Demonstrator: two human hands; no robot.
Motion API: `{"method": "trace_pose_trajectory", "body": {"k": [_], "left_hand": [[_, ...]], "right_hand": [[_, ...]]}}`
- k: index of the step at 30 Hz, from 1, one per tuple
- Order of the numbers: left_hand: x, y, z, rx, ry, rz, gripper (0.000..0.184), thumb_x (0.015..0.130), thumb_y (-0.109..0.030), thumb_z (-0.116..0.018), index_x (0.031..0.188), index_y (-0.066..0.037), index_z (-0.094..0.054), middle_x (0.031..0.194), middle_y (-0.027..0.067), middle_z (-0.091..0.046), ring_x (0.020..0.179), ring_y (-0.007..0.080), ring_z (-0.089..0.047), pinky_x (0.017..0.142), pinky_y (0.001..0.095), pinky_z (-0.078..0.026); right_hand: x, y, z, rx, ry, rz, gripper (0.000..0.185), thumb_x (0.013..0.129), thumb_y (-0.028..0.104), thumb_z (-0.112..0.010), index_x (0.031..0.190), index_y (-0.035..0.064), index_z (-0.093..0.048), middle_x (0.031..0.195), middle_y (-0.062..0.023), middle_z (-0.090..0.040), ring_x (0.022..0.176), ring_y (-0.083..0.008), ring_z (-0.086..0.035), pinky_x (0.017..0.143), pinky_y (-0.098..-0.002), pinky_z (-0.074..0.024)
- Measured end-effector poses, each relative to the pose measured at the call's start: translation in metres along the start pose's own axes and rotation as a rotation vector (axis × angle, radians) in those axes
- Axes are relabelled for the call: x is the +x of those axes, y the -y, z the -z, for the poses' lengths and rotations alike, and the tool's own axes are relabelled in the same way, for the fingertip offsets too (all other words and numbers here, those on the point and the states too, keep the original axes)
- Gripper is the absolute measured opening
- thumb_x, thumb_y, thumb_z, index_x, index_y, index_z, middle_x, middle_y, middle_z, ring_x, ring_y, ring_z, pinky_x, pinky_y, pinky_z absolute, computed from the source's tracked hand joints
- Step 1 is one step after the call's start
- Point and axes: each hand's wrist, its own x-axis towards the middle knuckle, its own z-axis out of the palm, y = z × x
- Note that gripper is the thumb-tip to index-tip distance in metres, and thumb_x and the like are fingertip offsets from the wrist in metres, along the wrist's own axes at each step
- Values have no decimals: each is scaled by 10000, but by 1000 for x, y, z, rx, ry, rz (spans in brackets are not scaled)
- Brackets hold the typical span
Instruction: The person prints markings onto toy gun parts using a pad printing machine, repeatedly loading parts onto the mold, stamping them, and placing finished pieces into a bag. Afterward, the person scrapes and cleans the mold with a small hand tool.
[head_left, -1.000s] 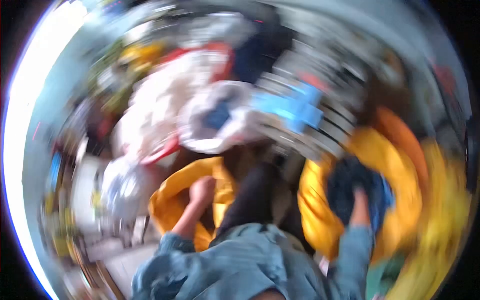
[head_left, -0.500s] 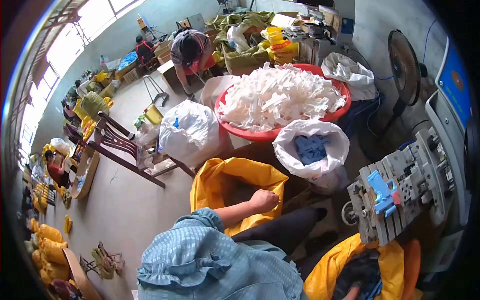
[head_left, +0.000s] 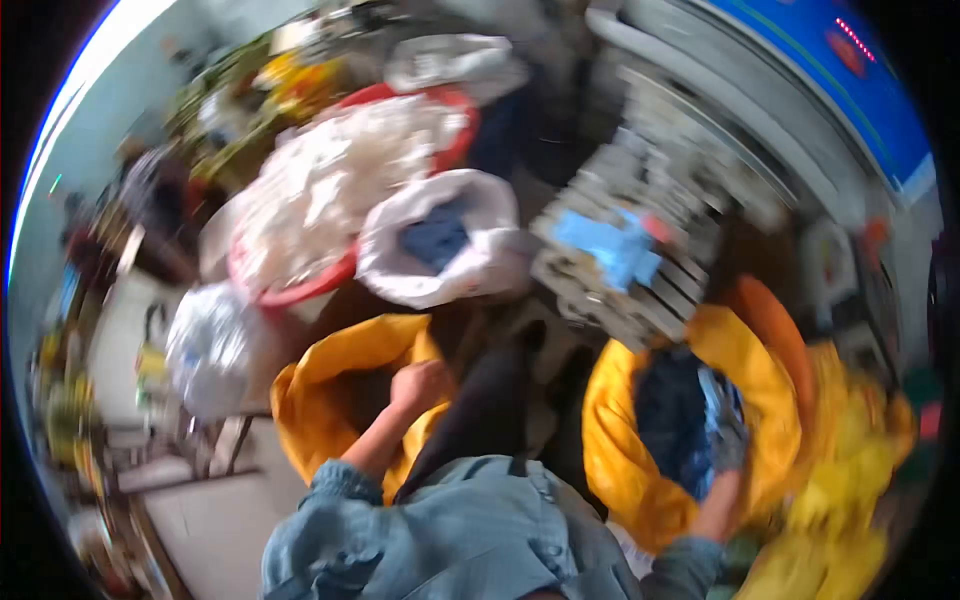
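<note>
My left hand [head_left: 420, 384] is closed in a fist above the inner edge of an open yellow sack [head_left: 300, 395]; whatever it may hold is hidden. On the right, my right hand [head_left: 730, 448], which looks grey-gloved, reaches into a second yellow sack [head_left: 612, 440]. Light-blue and dark blue pieces [head_left: 668, 415] lie inside that sack, around the hand. Motion blur hides its fingers and any grip. Beyond this sack, a light-blue plastic part [head_left: 598, 240] with a small pink-red block [head_left: 656, 228] rests on the grey metal fixture of a machine [head_left: 575, 295].
A red basin [head_left: 300, 292] heaped with white strips [head_left: 335, 180] stands ahead on the left. Near it are a white sack [head_left: 385, 270] holding blue pieces and a stuffed white bag [head_left: 215, 345]. Yellow bags [head_left: 840, 490] lie at my right. Another person [head_left: 160, 195] bends over at the far left.
My view has swung right and down, bringing the right sack and machine nearer the middle. My right hand and forearm now show more fully inside the sack. My left hand remains a fist.
</note>
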Motion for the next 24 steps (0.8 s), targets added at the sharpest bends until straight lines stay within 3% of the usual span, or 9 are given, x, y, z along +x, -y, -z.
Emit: {"method": "trace_pose_trajectory", "body": {"k": [1,2,3,4,5,8,11,16,24], "left_hand": [[5,1,-6,37,-43,-62,160,795,-232,-561,767,-92,-633,718,110,-618,677,290,-612,601,378,-497],[9,3,-11,73,-102,-107,157,777,-248,-581,795,-106,-646,699,110,-623,659,297,-615,583,387,-499],[14,-3,-10,28,-112,-141,153,768,-243,-594,806,-105,-649,699,113,-623,663,297,-617,580,386,-500],[24,-15,-6,-19,-115,-186,154,759,-238,-608,818,-103,-651,698,116,-623,667,296,-619,577,385,-500],[31,-19,-6,34,-144,-216,133,760,-209,-611,824,-99,-650,713,116,-625,670,288,-621,569,383,-498],[45,-47,13,-37,-192,-275,110,773,-176,-605,822,-87,-646,737,117,-629,672,286,-621,574,362,-497],[57,-72,29,-94,-202,-319,105,811,-150,-585,844,-70,-643,792,123,-639,680,271,-627,599,332,-491],[56,-77,36,-115,-170,-352,128,826,-133,-591,885,-29,-639,804,115,-648,714,232,-639,640,312,-488],[59,-93,48,-117,-147,-289,142,830,-127,-597,891,-10,-650,752,118,-652,670,190,-639,620,292,-481]], "right_hand": [[-14,38,-23,-484,-69,-14,437,777,68,-571,1210,29,-524,1148,-57,-563,972,-204,-523,845,-332,-428],[-4,95,-45,-950,198,-495,616,777,262,-535,1358,171,-351,1244,-165,-512,1152,-334,-460,1036,-363,-277],[-26,21,-42,-452,115,-402,553,771,254,-562,1308,218,-434,1184,-151,-558,1113,-335,-492,1015,-352,-311],[-33,-31,-65,-617,83,-379,436,769,187,-600,1201,150,-545,1132,-148,-588,1071,-298,-529,971,-343,-366],[-51,-52,-76,-65,-94,-229,335,773,108,-615,1105,72,-600,1101,-152,-602,1034,-250,-555,921,-328,-409],[-38,-76,-98,-299,-230,-321,324,824,283,-578,1041,45,-617,1069,-181,-608,1018,-254,-572,856,-335,-435],[-32,-66,-98,-496,-240,-493,466,715,308,-596,1128,95,-576,1108,-209,-570,1027,-382,-536,854,-403,-439],[-21,-36,-109,-741,-215,-623,422,757,264,-568,1148,103,-565,1086,-193,-581,1008,-346,-544,858,-395,-440],[-42,-38,-112,-858,24,-283,530,743,241,-585,1252,136,-479,1283,-153,-446,1111,-370,-467,926,-412,-409]]}}
